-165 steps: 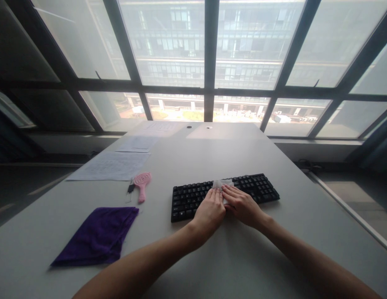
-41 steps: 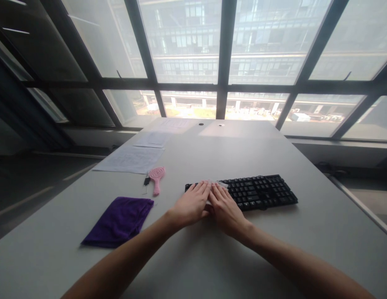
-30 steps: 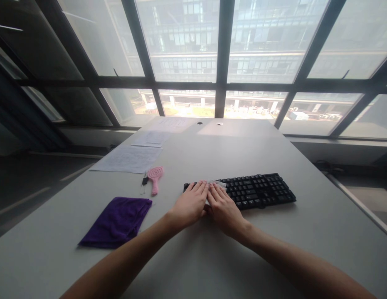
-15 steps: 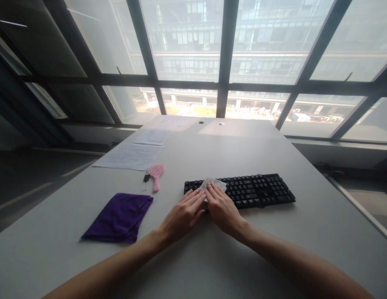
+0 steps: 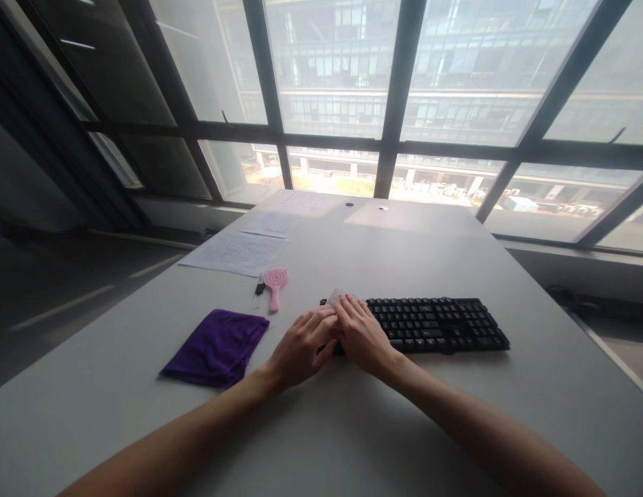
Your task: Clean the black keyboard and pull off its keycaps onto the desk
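A black keyboard (image 5: 435, 321) lies on the white table, its left end mostly under my two hands. A thin white tissue (image 5: 336, 297) is on that left end, pressed down by my right hand (image 5: 363, 335), its fingers together and laid over it. My left hand (image 5: 303, 345) rests against the right one, its fingers bent together and its thumb apart. The left fingertips go in under the right hand at the tissue, where they are partly hidden. A folded purple cloth (image 5: 215, 347) lies left of my left hand.
Beyond the purple cloth lie a pink hairbrush (image 5: 275, 284) and a small black-and-clear item (image 5: 259, 290) beside it. Printed papers (image 5: 235, 251) lie along the table's left edge. Two round cable holes are at the far end of the table (image 5: 394, 241), before large windows.
The view has turned slightly left, shifting everything rightward in it. My hands have moved closer together toward the keyboard's left end, covering more of the tissue. The left fingers are more bent.
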`<control>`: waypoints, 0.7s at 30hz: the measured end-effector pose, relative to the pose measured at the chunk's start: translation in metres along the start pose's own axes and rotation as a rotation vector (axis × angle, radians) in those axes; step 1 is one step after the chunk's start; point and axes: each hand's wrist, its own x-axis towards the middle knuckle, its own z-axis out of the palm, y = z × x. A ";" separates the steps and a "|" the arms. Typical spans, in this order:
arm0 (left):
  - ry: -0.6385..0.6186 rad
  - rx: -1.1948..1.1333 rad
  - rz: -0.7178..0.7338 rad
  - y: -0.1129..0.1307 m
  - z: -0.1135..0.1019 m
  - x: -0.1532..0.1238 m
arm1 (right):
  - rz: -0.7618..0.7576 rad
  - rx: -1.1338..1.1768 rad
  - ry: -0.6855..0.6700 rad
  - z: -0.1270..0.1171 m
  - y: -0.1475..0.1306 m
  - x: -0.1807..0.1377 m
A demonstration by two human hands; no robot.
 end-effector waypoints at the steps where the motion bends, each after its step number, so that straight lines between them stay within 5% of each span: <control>1: -0.023 -0.004 -0.003 -0.001 0.003 0.000 | 0.018 0.007 0.007 0.001 0.000 0.000; 9: -0.193 0.033 0.053 -0.013 0.018 -0.002 | 0.023 0.012 -0.023 0.006 0.001 -0.005; 21: -0.049 -0.010 0.109 -0.006 0.021 -0.010 | -0.068 -0.068 0.008 0.005 -0.021 -0.023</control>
